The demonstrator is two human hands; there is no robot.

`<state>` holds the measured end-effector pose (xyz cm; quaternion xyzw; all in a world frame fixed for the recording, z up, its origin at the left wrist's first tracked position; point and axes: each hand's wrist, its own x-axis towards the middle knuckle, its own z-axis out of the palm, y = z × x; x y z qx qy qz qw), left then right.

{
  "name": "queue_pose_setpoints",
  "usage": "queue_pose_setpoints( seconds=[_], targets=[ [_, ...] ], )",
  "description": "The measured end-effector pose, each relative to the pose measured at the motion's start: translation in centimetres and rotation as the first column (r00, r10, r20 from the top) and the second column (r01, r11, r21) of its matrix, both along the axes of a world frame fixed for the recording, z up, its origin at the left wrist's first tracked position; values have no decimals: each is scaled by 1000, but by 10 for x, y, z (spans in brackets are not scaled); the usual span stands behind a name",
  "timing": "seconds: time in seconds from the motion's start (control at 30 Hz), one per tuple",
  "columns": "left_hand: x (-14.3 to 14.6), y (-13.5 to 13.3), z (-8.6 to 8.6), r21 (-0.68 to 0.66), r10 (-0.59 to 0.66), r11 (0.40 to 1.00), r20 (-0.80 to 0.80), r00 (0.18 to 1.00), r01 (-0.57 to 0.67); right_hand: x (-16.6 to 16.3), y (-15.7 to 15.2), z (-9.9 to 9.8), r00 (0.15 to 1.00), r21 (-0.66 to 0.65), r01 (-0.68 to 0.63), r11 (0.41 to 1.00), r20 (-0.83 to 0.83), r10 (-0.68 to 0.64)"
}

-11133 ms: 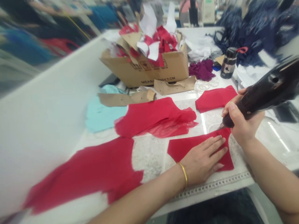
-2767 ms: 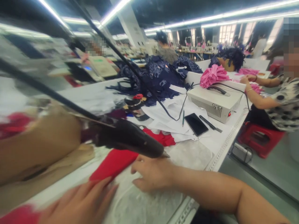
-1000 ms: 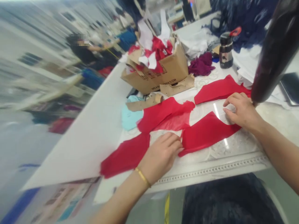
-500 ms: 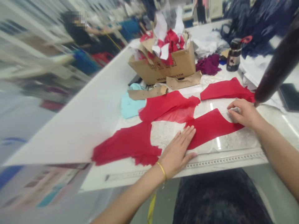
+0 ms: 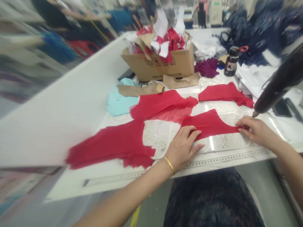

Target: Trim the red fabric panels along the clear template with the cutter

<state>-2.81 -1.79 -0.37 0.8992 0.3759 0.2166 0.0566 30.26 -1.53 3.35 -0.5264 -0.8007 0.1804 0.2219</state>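
Observation:
A red fabric piece (image 5: 208, 124) lies flat on a clear template plate (image 5: 224, 141) near the table's front edge. My left hand (image 5: 183, 146), with a yellow bracelet at the wrist, rests on its left end, fingers apart and slightly bent. At the narrow right tip, my right hand (image 5: 257, 130) has thumb and fingers closed on the cloth. Left of this piece are a stack of red fabric (image 5: 113, 142) with ragged edges and another red stack (image 5: 161, 105) behind it. A further red piece (image 5: 222, 93) lies at the back right of the plate.
A dark machine arm (image 5: 276, 85) slants in close above my right hand. Behind stand a cardboard box (image 5: 161, 67) of scraps and a dark bottle (image 5: 231, 63). Light blue cloth (image 5: 120, 102) and a phone (image 5: 282, 108) lie around. A measuring tape (image 5: 213, 160) runs along the front edge.
My right hand has come down onto the fabric piece's right tip and closed there. My left hand's fingers have bent a little on the cloth. The view has shifted slightly.

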Motion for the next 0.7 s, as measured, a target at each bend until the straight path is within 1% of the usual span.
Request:
queue_pose_setpoints(
  seconds=[0.13,0.23,0.37,0.47,0.57,0.63,0.7],
  targets=[
    [2,7,0,-44,-8,999,22,1000,9,-1,-4,3,999,-10,47,999,11,-47],
    [17,3,-2,-38,-81,996,-26,996,80,-9,-4,4,998,27,63,998,-8,-63],
    [43,0,-4,-33,-185,983,-122,975,182,-32,2,5,999,79,34,996,-35,-31],
    [55,2,-4,-18,-197,980,-101,975,196,-56,13,4,998,80,-7,997,-60,12],
    [54,-1,0,31,-201,979,-44,979,202,-83,30,0,996,76,-48,996,-73,53],
    [46,-6,4,53,-204,977,-16,979,205,-101,43,-2,997,63,-42,997,-59,46],
    [32,-10,9,57,-183,982,11,983,183,-119,55,-3,999,13,-15,1000,-36,15]
  ],
)
